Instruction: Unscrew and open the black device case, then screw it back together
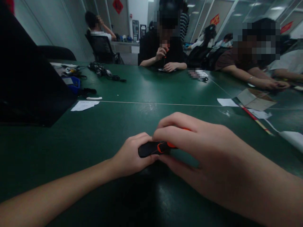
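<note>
One elongated, blunt-ended black-and-orange object over glossy green counter. Left hand: grip closed around black end. Right hand: grip curled over orange part, cannot tell whether closed on it. Flat white paper scrap beyond.

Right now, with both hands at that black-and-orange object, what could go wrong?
The black-and-orange object might twist or slip, since the left hand appears to hold it between thumb and fingers. The right hand has its fingertips close to the left's, so the two could bump. That hand also covers part of the object, so a slip there could go unseen.
</note>
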Demonstrator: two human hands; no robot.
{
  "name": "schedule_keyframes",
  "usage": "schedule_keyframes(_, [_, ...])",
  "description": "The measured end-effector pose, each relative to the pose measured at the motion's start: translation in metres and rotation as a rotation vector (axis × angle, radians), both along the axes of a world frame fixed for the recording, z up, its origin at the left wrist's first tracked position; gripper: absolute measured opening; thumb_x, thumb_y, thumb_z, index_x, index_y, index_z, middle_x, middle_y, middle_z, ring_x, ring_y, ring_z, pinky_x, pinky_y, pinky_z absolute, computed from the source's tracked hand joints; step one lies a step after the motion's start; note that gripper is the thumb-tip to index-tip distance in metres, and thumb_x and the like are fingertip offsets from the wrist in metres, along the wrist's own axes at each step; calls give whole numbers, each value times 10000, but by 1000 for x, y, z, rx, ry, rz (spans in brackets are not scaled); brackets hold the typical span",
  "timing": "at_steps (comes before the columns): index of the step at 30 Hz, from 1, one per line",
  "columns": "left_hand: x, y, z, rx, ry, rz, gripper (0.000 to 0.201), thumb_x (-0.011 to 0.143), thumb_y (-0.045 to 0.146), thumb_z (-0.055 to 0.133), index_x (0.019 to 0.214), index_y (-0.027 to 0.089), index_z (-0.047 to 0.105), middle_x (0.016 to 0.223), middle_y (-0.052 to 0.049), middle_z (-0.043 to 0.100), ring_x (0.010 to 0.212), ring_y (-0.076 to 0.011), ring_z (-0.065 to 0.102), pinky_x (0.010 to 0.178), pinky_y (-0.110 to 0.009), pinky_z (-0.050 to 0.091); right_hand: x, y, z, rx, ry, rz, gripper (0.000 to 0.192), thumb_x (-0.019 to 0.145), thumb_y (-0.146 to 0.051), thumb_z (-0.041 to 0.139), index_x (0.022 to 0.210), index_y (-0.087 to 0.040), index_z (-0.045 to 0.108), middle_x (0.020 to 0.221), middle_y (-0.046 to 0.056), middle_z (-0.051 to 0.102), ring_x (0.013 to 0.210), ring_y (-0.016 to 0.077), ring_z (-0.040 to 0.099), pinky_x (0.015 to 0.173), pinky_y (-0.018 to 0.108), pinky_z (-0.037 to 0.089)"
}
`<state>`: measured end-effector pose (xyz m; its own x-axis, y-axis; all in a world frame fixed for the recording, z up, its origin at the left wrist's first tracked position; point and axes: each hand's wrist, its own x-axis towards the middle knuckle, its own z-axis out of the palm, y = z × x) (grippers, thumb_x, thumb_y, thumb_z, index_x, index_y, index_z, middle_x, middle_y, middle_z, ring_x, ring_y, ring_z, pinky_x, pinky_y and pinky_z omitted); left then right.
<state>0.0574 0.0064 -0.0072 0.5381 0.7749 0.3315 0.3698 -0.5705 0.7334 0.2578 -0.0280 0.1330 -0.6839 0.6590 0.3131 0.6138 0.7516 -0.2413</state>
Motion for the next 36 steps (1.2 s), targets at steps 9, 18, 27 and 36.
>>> schedule_keyframes(9, [0,0,1,-15,-47,-22,308,849,342,738,1124,216,678,1058,-50,719,953,-233,679,820,-339,536,-2,3,-5,87,7,-13,321,819,-114,577,1078,-281,666,1205,38,673,957,236,691,698,313,571])
schedule_keyframes(18, [-2,-1,6,-10,5,-11,307,851,369,740,1113,217,690,1005,-47,704,914,-223,665,820,-349,519,4,-5,6,119,-66,-7,199,875,-172,552,905,-260,728,903,44,727,670,196,672,490,304,502])
schedule_keyframes(27, [-1,-2,9,-38,14,-19,363,854,348,744,1183,207,685,1086,-71,708,981,-226,660,870,-357,510,56,11,28,174,-168,-7,183,918,-274,597,802,-256,736,714,41,727,524,164,648,431,297,469])
schedule_keyframes(36, [-1,-2,9,-36,20,-19,358,850,347,741,1179,218,682,1087,-71,706,981,-231,658,869,-369,512,55,22,24,-2,-144,-49,209,916,-339,600,791,-257,745,740,43,754,587,203,688,462,307,479])
